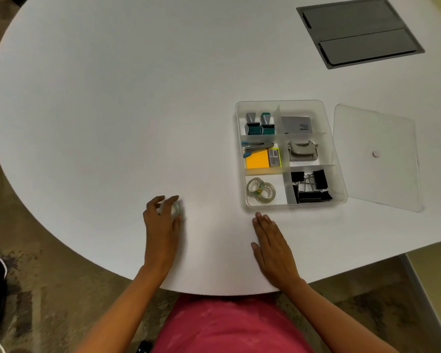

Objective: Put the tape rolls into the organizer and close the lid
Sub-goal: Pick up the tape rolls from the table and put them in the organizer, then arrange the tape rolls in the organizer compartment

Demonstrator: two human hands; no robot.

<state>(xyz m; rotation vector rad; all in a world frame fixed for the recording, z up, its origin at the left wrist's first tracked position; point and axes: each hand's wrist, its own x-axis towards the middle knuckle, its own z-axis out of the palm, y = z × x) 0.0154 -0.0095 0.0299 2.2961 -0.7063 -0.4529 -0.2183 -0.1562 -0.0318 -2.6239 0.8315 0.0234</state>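
A clear plastic organizer (340, 159) with several compartments sits open on the white table. Two clear tape rolls (261, 191) lie in its near-left compartment. Its clear lid (382, 174) lies flat on the table just right of it, with a small round knob in the middle. My left hand (162, 225) is curled over a third clear tape roll (175, 209) on the table, well left of the organizer; the roll is blurred and partly hidden by my fingers. My right hand (273, 247) rests flat on the table, fingers together, just in front of the organizer's near-left corner.
Other compartments hold stamps (259, 124), a grey card box (296, 124), a stapler with yellow sticky notes (259, 159), a hole punch (303, 151) and black binder clips (311, 187). A grey cable hatch (359, 31) is set in the table at far right. The table edge (214, 293) curves near my body.
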